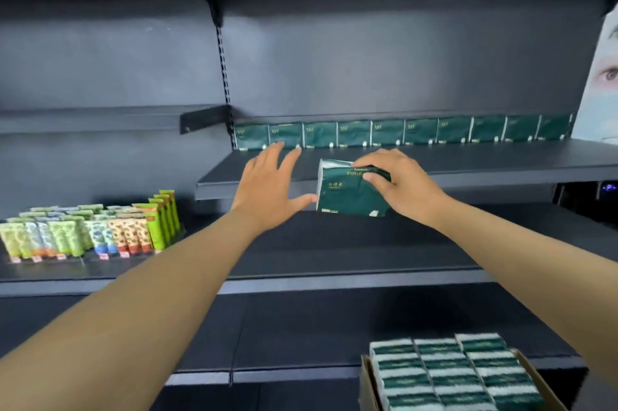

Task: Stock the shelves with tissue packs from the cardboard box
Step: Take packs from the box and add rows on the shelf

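Held pack: dark green tissue pack (351,191), in the air just in front of the edge of the upper shelf (468,163), tilted, white end panel facing left.
Grip: right hand (398,183) clamped over the pack's top right part, fingers curled across the top face, thumb pressed on the front.
Other hand: left hand (271,186) spread, fingers straight and apart, holding nothing; thumb tip just beside or touching the pack's lower left corner, cannot tell which.
Handling, as a judgement: light, soft, wrapped in glossy film; likely slippery and easily dented under a hard squeeze. Best hold probably across the broad faces near the middle, with the free hand steadying the white end.
Placed row: matching green packs (404,133) standing upright side by side along the back of that shelf, wall to wall; bare shelf in front of them.
Step in hand, as a judgement: setting this pack down in front of the back row, starting a second row.
Supply: cardboard box (367,377) at lower right, packed tight with tissue packs on end (448,374), three columns showing.
Neighbours: tubes in green and patterned wrappers (90,230) on the lower left shelf, well apart from the hands.
Far right: printed poster (602,83) at the frame edge.
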`<state>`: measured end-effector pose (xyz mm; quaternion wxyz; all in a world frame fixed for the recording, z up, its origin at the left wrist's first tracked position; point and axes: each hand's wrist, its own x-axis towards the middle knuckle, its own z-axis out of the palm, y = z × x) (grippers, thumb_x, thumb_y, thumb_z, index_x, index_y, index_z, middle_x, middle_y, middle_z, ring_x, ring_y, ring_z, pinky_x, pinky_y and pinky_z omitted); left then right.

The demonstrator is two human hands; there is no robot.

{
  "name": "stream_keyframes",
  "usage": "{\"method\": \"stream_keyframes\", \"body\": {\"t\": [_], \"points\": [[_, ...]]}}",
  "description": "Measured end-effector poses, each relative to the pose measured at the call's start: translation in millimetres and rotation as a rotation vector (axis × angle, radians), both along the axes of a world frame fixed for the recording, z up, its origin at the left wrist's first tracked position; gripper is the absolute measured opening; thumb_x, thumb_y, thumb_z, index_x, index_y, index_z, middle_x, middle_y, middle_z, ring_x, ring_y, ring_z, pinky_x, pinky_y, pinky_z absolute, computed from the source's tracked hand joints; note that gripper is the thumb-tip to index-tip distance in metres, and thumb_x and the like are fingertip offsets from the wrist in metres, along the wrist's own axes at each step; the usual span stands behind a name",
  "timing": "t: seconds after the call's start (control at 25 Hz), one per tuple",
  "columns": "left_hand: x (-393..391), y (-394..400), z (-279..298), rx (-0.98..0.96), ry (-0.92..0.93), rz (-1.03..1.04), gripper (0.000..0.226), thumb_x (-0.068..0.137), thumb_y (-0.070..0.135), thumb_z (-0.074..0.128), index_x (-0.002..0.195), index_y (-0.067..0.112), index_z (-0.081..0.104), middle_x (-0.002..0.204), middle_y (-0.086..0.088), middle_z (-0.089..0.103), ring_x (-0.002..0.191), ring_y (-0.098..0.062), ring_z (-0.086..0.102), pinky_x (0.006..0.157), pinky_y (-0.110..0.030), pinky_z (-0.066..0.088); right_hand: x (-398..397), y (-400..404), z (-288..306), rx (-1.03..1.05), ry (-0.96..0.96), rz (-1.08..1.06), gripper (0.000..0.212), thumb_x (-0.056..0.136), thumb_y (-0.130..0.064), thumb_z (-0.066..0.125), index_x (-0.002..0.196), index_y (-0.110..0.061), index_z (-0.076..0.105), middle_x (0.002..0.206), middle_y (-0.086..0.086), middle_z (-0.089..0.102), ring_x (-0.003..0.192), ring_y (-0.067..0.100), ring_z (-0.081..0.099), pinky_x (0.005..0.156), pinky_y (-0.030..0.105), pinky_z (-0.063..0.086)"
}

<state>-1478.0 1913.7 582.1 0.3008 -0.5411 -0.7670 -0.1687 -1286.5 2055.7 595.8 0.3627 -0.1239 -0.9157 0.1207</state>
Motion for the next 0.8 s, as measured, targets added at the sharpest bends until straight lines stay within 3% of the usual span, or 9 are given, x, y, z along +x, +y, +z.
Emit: {"method": "stream_keyframes", "body": {"t": [0.16, 0.36, 0.52, 0.8], "points": [[-68.8, -1.3, 25.6, 0.026, 0.014, 0.048, 0.088, 0.081, 0.067, 0.051, 0.149, 0.018, 0.022, 0.151, -0.012, 0.025, 0.140, -0.026, 0.020, 0.112, -0.039, 0.018, -80.1, -3.0, 29.7, 0.049, 0.031, 0.018, 0.024, 0.094, -0.010, 0.052, 0.114, -0.018, 0.063, 0.108, -0.003, 0.062, 0.108, 0.017, 0.046, 0.097, 0.023, 0.031], [-171.9, 41.9, 16.1, -0.048, -0.017, 0.161, 0.089, 0.081, 0.072, 0.045, 0.147, 0.017, 0.022, 0.146, -0.009, 0.031, 0.137, -0.025, 0.025, 0.111, -0.038, 0.024, -199.2, 38.7, 30.6, 0.047, 0.064, 0.058, 0.024, 0.094, -0.011, 0.051, 0.115, -0.018, 0.063, 0.105, -0.005, 0.060, 0.105, 0.014, 0.042, 0.087, 0.016, 0.027], [-260.4, 100.7, 6.0, -0.121, -0.075, 0.248, 0.088, 0.081, 0.072, 0.045, 0.147, 0.017, 0.023, 0.145, -0.008, 0.032, 0.137, -0.024, 0.025, 0.110, -0.037, 0.023, -305.3, 99.7, 18.0, 0.023, 0.056, 0.084, 0.023, 0.094, -0.012, 0.052, 0.114, -0.019, 0.063, 0.105, -0.007, 0.059, 0.104, 0.009, 0.039, 0.090, 0.019, 0.029], [-373.6, 173.4, -6.7, -0.085, -0.233, 0.390, 0.088, 0.081, 0.074, 0.042, 0.146, 0.016, 0.024, 0.144, -0.009, 0.033, 0.135, -0.026, 0.027, 0.110, -0.039, 0.025, -448.6, 172.5, 4.7, -0.002, 0.084, 0.078, 0.022, 0.093, -0.011, 0.053, 0.112, -0.016, 0.064, 0.110, -0.001, 0.064, 0.109, 0.018, 0.046, 0.092, 0.027, 0.035]]}}
